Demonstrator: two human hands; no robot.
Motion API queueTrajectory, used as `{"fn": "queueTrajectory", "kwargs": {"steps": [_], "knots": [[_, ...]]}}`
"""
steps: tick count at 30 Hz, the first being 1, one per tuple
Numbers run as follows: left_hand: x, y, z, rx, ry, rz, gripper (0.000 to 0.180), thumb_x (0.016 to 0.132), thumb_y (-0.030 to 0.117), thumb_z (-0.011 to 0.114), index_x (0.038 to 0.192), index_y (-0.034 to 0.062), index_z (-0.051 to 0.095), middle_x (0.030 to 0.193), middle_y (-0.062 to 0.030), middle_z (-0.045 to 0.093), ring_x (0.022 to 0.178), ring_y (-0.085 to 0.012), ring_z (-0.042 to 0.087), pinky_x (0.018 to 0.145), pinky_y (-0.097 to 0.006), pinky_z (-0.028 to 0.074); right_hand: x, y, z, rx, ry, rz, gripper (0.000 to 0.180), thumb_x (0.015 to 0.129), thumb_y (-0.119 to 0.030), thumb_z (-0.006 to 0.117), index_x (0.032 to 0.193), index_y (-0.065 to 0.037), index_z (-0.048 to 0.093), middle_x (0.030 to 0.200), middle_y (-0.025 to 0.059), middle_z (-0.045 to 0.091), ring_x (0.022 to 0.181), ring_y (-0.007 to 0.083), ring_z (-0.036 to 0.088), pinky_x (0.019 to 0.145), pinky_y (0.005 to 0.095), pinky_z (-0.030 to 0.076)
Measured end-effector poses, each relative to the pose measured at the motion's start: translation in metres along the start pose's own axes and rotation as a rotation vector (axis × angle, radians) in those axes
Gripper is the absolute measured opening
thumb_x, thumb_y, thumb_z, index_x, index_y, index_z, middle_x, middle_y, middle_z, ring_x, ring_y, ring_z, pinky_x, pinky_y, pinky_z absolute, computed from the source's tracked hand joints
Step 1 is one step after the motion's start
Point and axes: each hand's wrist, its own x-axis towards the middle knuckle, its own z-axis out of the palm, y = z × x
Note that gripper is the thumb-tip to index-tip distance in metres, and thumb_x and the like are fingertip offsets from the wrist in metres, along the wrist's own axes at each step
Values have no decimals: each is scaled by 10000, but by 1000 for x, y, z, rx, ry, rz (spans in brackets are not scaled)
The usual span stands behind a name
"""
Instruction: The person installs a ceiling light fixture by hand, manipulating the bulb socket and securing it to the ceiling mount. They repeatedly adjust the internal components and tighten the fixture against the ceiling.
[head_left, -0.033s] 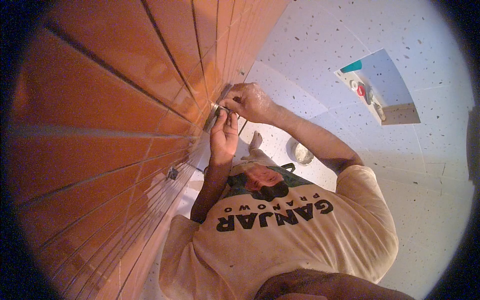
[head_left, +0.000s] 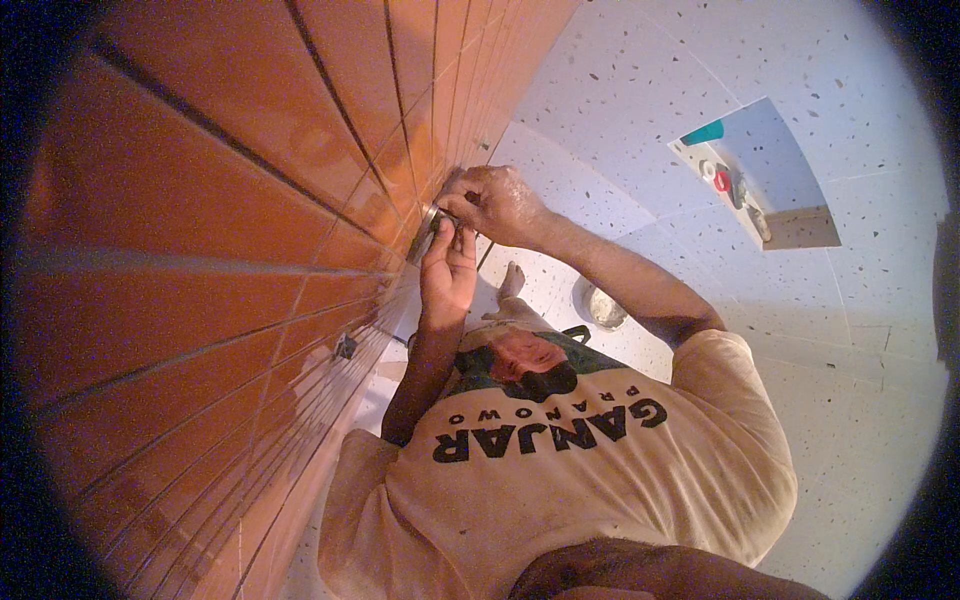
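Both my hands meet at a small round metal fitting (head_left: 430,219) set against the orange tiled wall (head_left: 220,220). From below, my left hand (head_left: 449,272) reaches up with its fingertips closed against the fitting's lower side. My right hand (head_left: 503,205), dusted with pale powder, comes in from the right with its fingers curled into a pinch just above the left fingertips. What sits in that pinch is hidden by the fingers. A thin dark rod or line (head_left: 486,255) shows just below the right hand.
A pail (head_left: 604,306) of pale material stands on the floor beneath my right forearm. Another metal fitting (head_left: 346,346) projects from the orange wall, lower left. The speckled white wall has a recessed niche (head_left: 790,190) with small items, one with a red part (head_left: 722,181).
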Motion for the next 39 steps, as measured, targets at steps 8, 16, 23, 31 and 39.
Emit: {"fn": "queueTrajectory", "kwargs": {"steps": [8,16,23,31,39], "knots": [[-5,-6,16,65,-25,16,324,881,2,579,1202,29,553,1226,-83,601,1123,-179,567,962,-323,477,-5,-25,4,45,168,405,158,889,-160,589,869,-12,643,726,113,654,627,194,639,590,343,500],[-3,-6,10,12,39,2,230,881,26,609,1108,6,576,1086,-83,636,1013,-180,601,917,-299,507,-3,-11,-25,-37,-179,-23,175,862,-140,561,978,-23,621,971,171,639,936,356,616,803,413,507],[1,-5,11,-3,-7,-28,195,883,15,602,1076,-6,581,1071,-106,635,1003,-197,605,898,-295,522,11,19,-32,-462,-299,-537,180,881,-186,575,957,-25,594,1004,137,616,962,305,592,785,399,518],[-2,-7,13,63,-30,37,258,899,36,584,1152,-4,554,1135,-99,620,1089,-193,568,1003,-334,447,-2,-8,-9,-359,-185,85,268,863,-253,583,761,-6,598,718,190,614,694,372,626,648,462,512],[2,-8,12,61,-29,61,263,902,21,559,1165,2,548,1158,-96,612,1099,-196,561,1015,-347,431,7,-23,-19,-345,-231,337,328,871,-309,580,762,-8,652,700,185,636,714,366,650,658,465,525]]}}
